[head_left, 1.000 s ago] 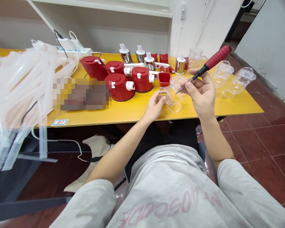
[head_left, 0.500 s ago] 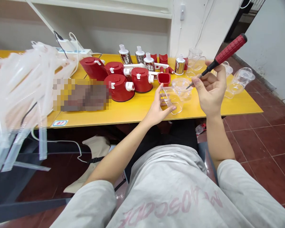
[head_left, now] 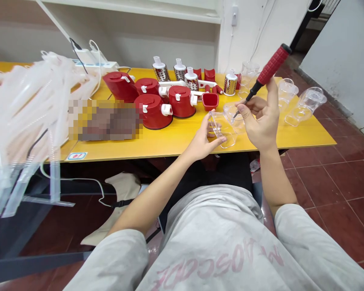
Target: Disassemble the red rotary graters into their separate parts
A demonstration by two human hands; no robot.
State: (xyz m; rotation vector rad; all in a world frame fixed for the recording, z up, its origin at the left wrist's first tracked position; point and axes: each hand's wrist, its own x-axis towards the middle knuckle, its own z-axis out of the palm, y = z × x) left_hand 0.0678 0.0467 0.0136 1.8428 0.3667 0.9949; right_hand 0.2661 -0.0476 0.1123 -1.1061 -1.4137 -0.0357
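Note:
My left hand (head_left: 204, 137) grips a clear plastic housing (head_left: 221, 130) by its edge, and the housing's far side reaches toward my right hand. My right hand (head_left: 261, 120) is shut on a screwdriver with a ribbed red handle (head_left: 273, 64). The thin metal shaft points down and left, with its tip at the housing's upper rim. Whether the tip touches the plastic cannot be seen. Both hands are raised a little above the yellow table (head_left: 170, 145), close together near its front edge.
Red lidded drums (head_left: 182, 101) and steel grater cylinders (head_left: 191, 79) stand behind my hands, with a small red cup (head_left: 210, 101) close by. More clear housings (head_left: 305, 107) stand at right. Translucent tube bundles (head_left: 27, 105) fill the left. A blurred patch (head_left: 104, 121) covers part of the table.
My right hand has moved left, and the screwdriver now stands steeper, its tip nearer the housing. My left hand has closed further around the housing.

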